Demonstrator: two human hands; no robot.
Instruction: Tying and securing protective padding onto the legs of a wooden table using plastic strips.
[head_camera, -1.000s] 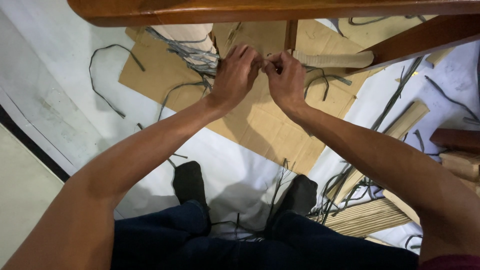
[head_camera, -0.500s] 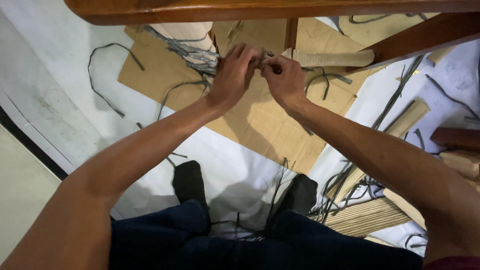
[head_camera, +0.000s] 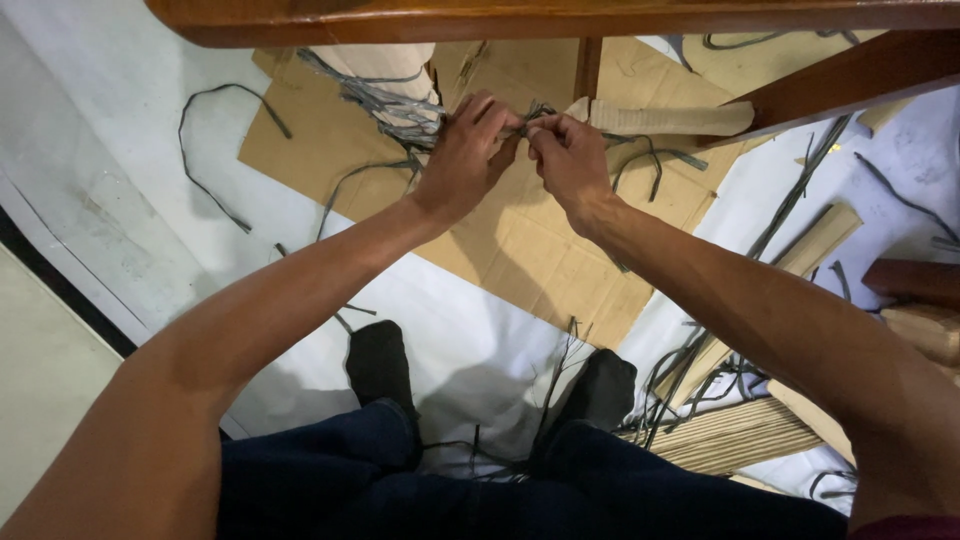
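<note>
- Little is changed since the earlier frame: both hands are kept together above the cardboard sheet (head_camera: 520, 250).
- Grey strip (head_camera: 527, 117) is pinched by left hand (head_camera: 468, 160) and right hand (head_camera: 568, 160).

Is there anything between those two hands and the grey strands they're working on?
Nothing visible. The left hand and right hand already pinch the grey strands between their fingertips, just below the wooden rail and above the cardboard sheet.

Workshop floor: wooden frame (head_camera: 560, 20), cardboard sheet (head_camera: 530, 240), scattered grey strips (head_camera: 700, 370)
</note>
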